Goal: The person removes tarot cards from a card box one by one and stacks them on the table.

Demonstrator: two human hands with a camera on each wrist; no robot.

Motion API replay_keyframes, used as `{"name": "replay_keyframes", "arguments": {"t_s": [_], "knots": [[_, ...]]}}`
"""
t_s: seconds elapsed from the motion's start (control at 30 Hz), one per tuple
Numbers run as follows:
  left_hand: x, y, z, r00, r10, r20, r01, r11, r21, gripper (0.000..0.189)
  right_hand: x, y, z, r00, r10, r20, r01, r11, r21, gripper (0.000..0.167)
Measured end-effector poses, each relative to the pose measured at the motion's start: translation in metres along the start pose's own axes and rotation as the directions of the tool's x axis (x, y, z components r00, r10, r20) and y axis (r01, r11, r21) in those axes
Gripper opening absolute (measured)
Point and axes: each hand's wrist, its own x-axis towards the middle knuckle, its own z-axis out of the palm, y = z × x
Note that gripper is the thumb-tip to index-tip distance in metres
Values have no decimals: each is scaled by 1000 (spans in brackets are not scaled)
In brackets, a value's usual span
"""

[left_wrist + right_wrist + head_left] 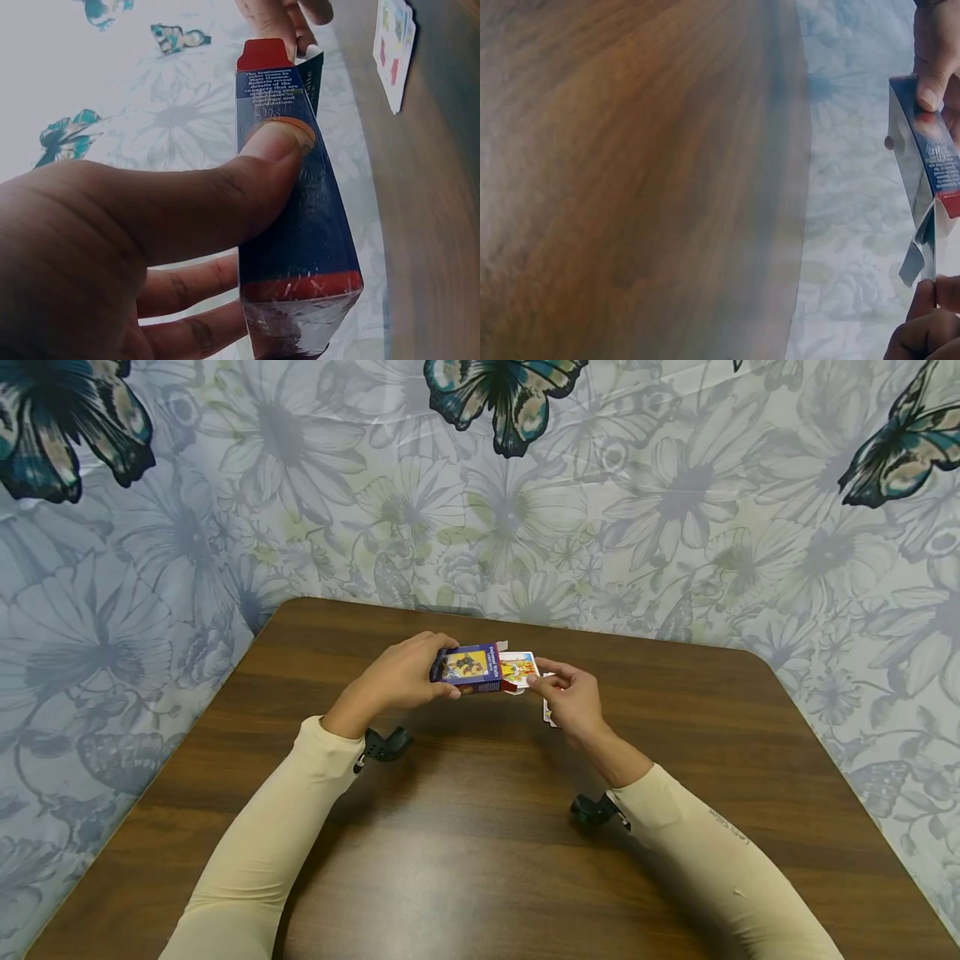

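Note:
My left hand (401,672) grips a blue and red card box (468,667) with a yellow picture on its face, held above the table. In the left wrist view the thumb presses along the box's narrow printed side (285,217), with fingers behind. The box's end stands open toward the right, a red flap (264,55) sticking out. A colourful picture card (519,668) juts from that end, and my right hand (573,693) pinches its outer edge between thumb and fingers. Several loose cards (394,49) lie on the table, partly hidden by the right hand in the head view.
A brown wooden table (450,860) with rounded far corners lies under both hands. Behind it hangs a floral cloth (510,527) with butterflies. Dark wrist devices (386,745) sit at both cream sleeves.

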Motion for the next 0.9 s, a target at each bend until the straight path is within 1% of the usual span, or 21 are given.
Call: {"name": "replay_keyframes", "arguments": {"t_s": [0.07,0.2,0.4,0.5,0.57,0.63,0.77,0.83,0.9], "knots": [[0,0,0,1000,3,-1,-3,1000,-2,70,2,1,-3,999,-8,-35,9,1000,5,39],[0,1,-1,1000,-2,0,2,1000,-6,70,7,2,-10,996,-14,-90,12,1000,-24,38],[-1,2,-2,1000,0,3,0,1000,-9,70,18,4,-22,993,22,-120,-21,1000,4,36],[0,1,-1,1000,7,0,-7,1000,-8,70,23,5,-28,992,9,-126,-13,999,-31,35],[0,0,-1,1000,11,-2,-11,1000,-5,70,28,5,-32,992,1,-125,-9,998,-61,35],[0,-1,0,1000,10,-2,-10,1000,-5,69,32,5,-36,994,-6,-113,-7,993,-117,35],[0,0,0,1000,3,0,-3,1000,-4,70,41,5,-46,998,-6,-58,-5,982,-188,35],[0,0,-1,1000,2,2,-2,1000,-5,71,46,6,-50,1000,9,-29,-15,979,-204,35],[0,0,-1,1000,1,2,-1,1000,-5,71,50,8,-54,999,41,-4,-41,977,-208,36]]}}
